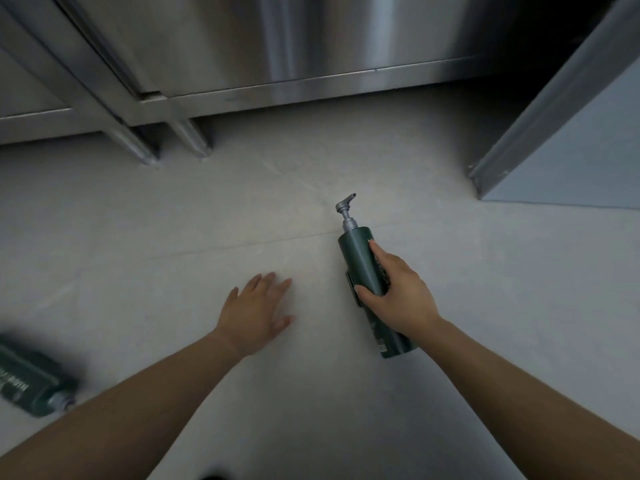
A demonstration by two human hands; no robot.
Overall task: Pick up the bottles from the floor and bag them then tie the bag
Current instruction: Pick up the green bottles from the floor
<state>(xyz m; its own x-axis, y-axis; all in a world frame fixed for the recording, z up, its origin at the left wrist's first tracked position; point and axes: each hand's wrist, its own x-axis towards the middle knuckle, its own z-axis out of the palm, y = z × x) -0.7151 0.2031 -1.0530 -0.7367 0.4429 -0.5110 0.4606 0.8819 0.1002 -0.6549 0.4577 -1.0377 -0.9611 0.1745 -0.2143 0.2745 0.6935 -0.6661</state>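
A dark green pump bottle (pixel 358 258) with a grey pump head lies over the pale floor, pump pointing away from me. My right hand (pixel 398 292) is wrapped around its middle, thumb on the left side and fingers across the top. My left hand (pixel 259 310) is spread flat, palm down, over the floor to the bottle's left and holds nothing. A second dark green bottle (pixel 31 382) lies on its side at the lower left edge, blurred, its neck pointing right. No bag is in view.
Stainless steel cabinets (pixel 263 46) on metal legs (pixel 194 136) run along the far side. A grey panel (pixel 568 133) stands at the right. The pale tiled floor (pixel 173 220) stretches between them.
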